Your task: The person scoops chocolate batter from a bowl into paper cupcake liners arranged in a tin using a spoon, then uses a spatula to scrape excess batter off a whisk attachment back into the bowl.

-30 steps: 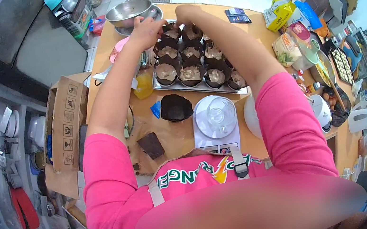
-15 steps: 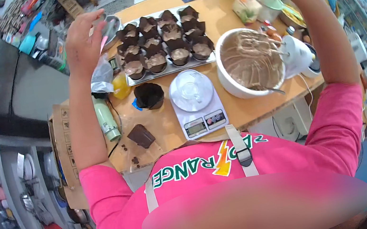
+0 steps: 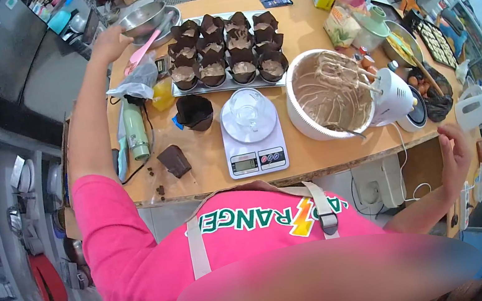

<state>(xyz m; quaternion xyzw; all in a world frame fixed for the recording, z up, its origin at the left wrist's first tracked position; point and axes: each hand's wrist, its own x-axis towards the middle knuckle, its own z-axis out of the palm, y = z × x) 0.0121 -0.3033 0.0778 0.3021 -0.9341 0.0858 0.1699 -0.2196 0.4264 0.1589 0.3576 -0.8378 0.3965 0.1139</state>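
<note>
Nearest, off the table's right front edge: right hand (image 3: 457,155), fingers loosely spread, grip released, holding nothing, well apart from everything on the table (image 3: 330,158).

On the wooden table, near the front edge: white kitchen scale (image 3: 253,142) carrying a clear glass cup (image 3: 247,111). Left of the scale, a dark chocolate piece (image 3: 174,160) with crumbs beside it, plus an empty brown paper muffin liner (image 3: 193,111). Further left, a pale green bottle (image 3: 136,131) lying along the edge. Right of the scale, a white mixing bowl (image 3: 325,94) of light brown batter, beaters of a white hand mixer (image 3: 389,96) resting in it.

Behind those: a metal muffin tray (image 3: 226,58) with brown liners, most showing batter inside. Just left of the tray, a crumpled clear plastic bag (image 3: 138,80).

Farthest, at the table's back left corner: left hand (image 3: 109,44), arm stretched out, grip clenched on the handle end of a pink spatula (image 3: 142,50), its other end toward the steel bowl (image 3: 142,18). Whether blade touches bowl: cannot tell.
</note>
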